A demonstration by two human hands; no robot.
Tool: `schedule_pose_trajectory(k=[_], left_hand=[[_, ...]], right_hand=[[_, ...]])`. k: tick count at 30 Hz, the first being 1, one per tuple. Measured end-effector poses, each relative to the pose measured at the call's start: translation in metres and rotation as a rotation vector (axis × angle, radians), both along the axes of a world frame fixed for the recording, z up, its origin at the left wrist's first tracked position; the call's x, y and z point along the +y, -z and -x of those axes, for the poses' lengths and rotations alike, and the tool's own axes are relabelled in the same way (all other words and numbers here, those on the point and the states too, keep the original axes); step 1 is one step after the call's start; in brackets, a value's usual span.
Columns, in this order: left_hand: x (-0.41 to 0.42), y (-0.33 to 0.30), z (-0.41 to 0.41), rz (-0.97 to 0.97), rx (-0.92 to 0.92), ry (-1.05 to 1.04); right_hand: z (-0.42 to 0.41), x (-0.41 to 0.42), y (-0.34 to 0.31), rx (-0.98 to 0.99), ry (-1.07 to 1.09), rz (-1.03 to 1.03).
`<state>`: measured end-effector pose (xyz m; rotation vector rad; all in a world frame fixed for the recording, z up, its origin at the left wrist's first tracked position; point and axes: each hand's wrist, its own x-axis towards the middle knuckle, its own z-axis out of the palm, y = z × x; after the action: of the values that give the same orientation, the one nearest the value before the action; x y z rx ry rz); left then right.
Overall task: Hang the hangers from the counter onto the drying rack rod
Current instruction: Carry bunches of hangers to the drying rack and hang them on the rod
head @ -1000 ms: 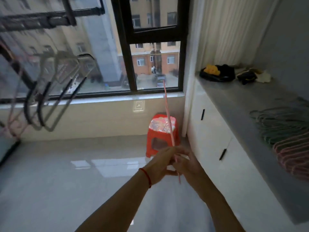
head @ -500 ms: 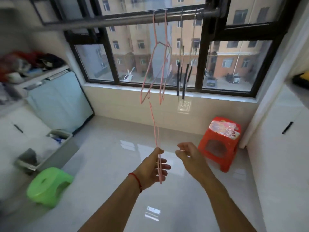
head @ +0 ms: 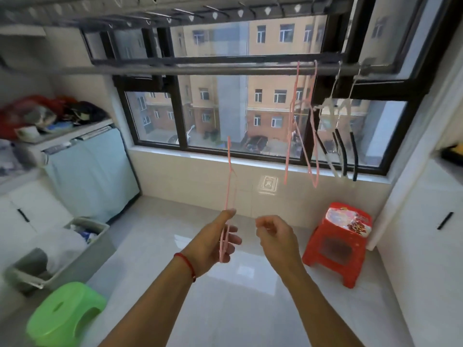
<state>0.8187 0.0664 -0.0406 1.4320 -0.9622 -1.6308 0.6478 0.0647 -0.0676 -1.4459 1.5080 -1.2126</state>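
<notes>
One green stool point(head: 65, 314) stands at the lower left on the floor, with one grey bin point(head: 57, 249) of laundry behind it and one covered appliance point(head: 92, 166) against the left wall. One horizontal drying rack rod point(head: 200, 70) spans the upper view in front of the window point(head: 225, 108). Two hands are in view, both raised below the rod and well apart from it. The left hand point(head: 215, 242), with a red string on its wrist, pinches one pink hanger point(head: 229, 196) near its lower end between thumb and fingers; this hanger stands roughly upright, edge-on to the camera, its hook uppermost and not touching the rod. The right hand point(head: 274, 236) is just beside the left hand, fingers loosely curled, holding nothing and not touching the held hanger. To the right on the rod hang four hangers: two pink hangers point(head: 300, 136), side by side, then two white hangers point(head: 335, 136) with dark segments on their lower arms, close to the rod's right end. All four are hooked over the rod and hang clear of the windowsill. One red stool point(head: 338, 244) stands on the floor below the hung hangers, right of the right hand. White cabinets point(head: 426, 234) fill the right edge; the desk above them shows only at the frame edge, and whether further hangers lie on it cannot be told.
</notes>
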Motion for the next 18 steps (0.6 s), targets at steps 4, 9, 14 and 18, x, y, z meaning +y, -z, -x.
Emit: schedule_pose_trajectory(k=[4, 9, 14, 18], left_hand=[[-0.030, -0.045, 0.015, 0.109, -0.030, 0.065], [-0.060, -0.086, 0.031, 0.210, -0.064, 0.066], [-0.087, -0.115, 0.047, 0.267, -0.068, 0.106], [-0.106, -0.133, 0.059, 0.282, -0.072, 0.141]], right_hand=[[-0.004, -0.018, -0.038, 0.022, -0.045, 0.037], [0.003, -0.011, -0.098, 0.164, -0.111, 0.096], [0.021, -0.014, -0.150, 0.220, -0.036, 0.325], [0.031, -0.050, -0.174, 0.202, 0.088, 0.414]])
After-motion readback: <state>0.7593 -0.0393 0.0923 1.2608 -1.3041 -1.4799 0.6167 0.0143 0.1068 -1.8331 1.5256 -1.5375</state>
